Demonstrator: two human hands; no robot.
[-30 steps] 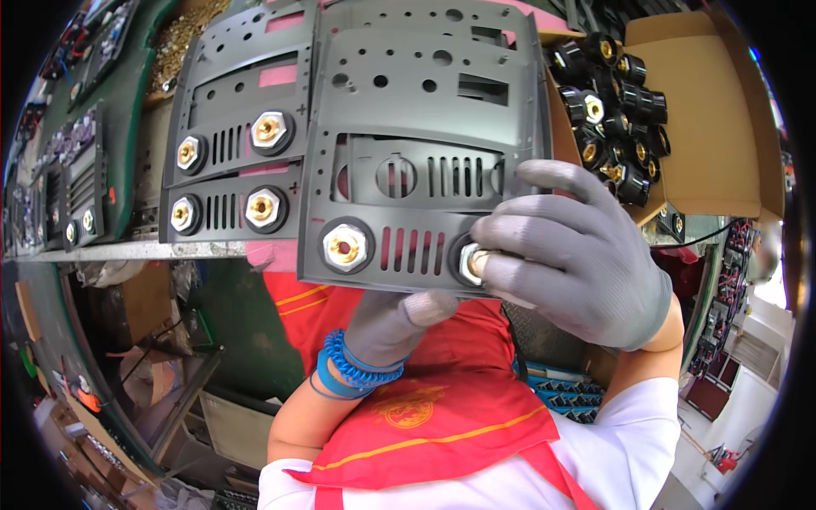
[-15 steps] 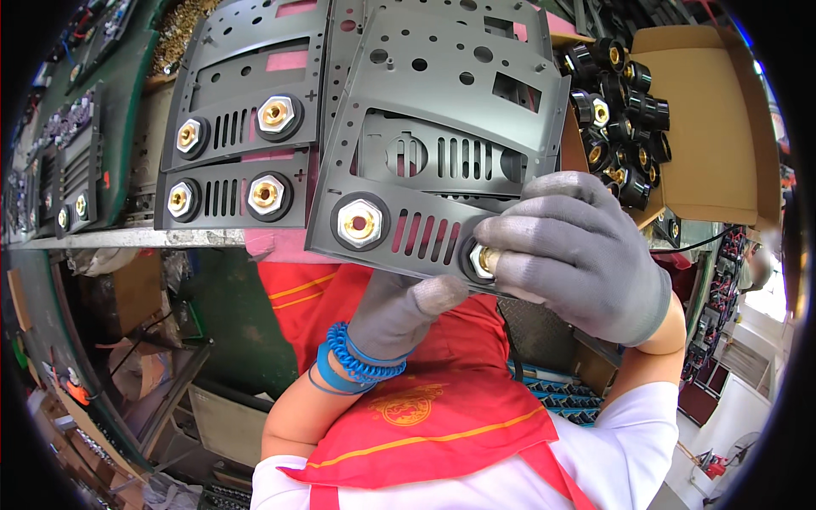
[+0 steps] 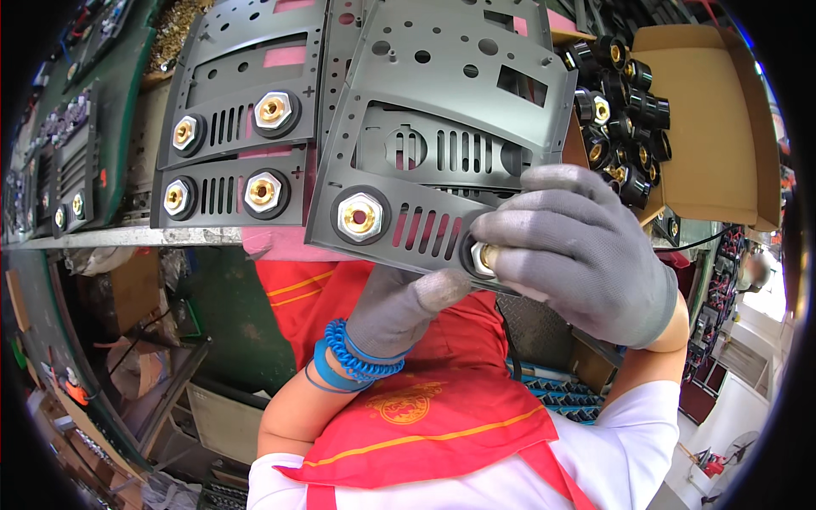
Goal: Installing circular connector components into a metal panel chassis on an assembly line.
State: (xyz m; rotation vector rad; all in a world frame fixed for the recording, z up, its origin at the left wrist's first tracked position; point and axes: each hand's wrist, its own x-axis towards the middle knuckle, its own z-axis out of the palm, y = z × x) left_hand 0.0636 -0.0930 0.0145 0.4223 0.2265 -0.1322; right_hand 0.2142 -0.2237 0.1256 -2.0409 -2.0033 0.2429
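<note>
A dark grey metal panel [image 3: 442,81] with slots and round holes lies tilted before me, its near edge reaching past the bench. My left hand [image 3: 391,310], in a grey glove, holds that near edge; its thumb shows below the slots, while its fingers are hidden underneath. At the panel's lower right corner, a hex nut [image 3: 482,259] with a brass centre sits on a black ring. The closed fingers of my gloved right hand [image 3: 586,255] grip this nut and partly cover it. Another hex nut [image 3: 360,218] sits at the panel's lower left.
To the left lie similar panels [image 3: 229,157] with nuts fitted. A cardboard box [image 3: 710,127] at the right holds black round connectors [image 3: 625,110] with brass centres. Pink sheet [image 3: 285,244] shows under the panels at the bench edge [image 3: 127,238]. Small brass parts [image 3: 177,34] are heaped at the far left.
The held panel has shifted very slightly to the right. My right hand has turned a little, still at the right nut; my left hand has barely moved.
</note>
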